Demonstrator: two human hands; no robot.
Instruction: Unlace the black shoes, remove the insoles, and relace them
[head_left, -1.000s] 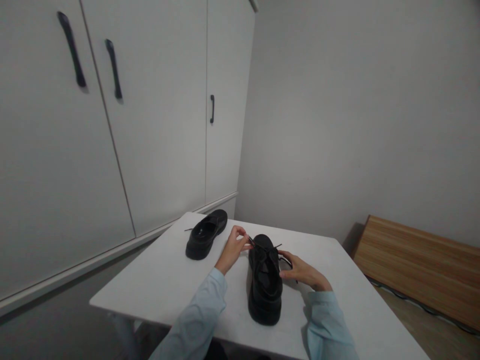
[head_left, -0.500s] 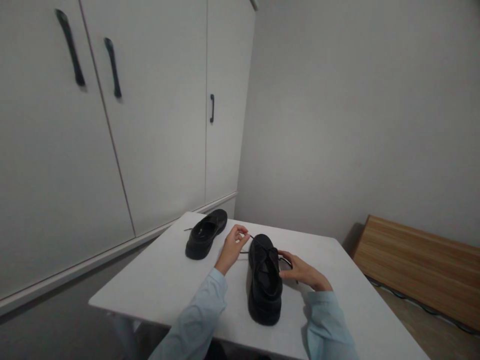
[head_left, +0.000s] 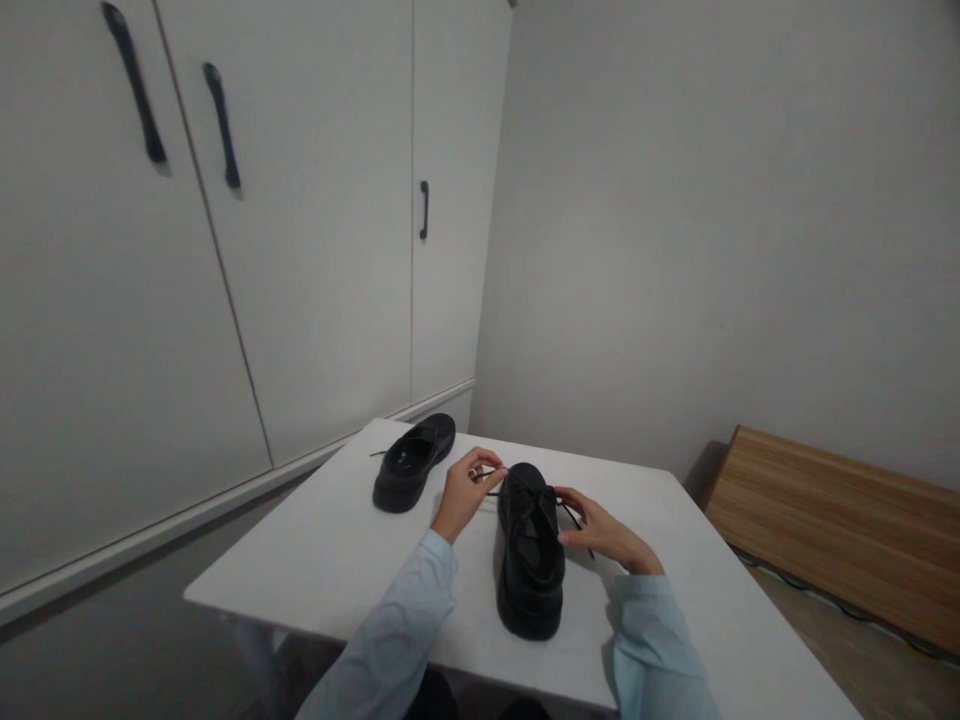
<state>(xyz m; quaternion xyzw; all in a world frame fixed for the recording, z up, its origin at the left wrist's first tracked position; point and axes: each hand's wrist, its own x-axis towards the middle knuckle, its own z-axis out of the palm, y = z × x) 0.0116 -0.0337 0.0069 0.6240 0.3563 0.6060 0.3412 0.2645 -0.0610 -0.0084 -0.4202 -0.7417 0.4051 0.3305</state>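
A black lace-up shoe (head_left: pixel 531 590) stands upright on the white table in front of me, its heel toward me and its opening facing up. My left hand (head_left: pixel 469 485) is beside its toe end on the left, thumb and fingertips pinched on a dark shoelace (head_left: pixel 492 493) that runs to the shoe. On the right, my right hand (head_left: pixel 596 530) grips the shoe's side, with the fingertips near the lacing and the thumb by the opening. Another lace end trails out below that hand. The matching black shoe (head_left: pixel 405 480) rests farther back on the left.
The white table (head_left: pixel 300 560) has its front edge close to my body. White cupboard doors (head_left: pixel 330 250) with dark handles rise at the left, and a grey wall (head_left: pixel 712 250) stands behind. A wooden board (head_left: pixel 832 530) leans at the right, with a cable along its lower edge.
The left fingers have curled more around the lace, close to the toe. My right hand has stayed at the shoe's side with only a slight shift. The view has tilted down slightly.
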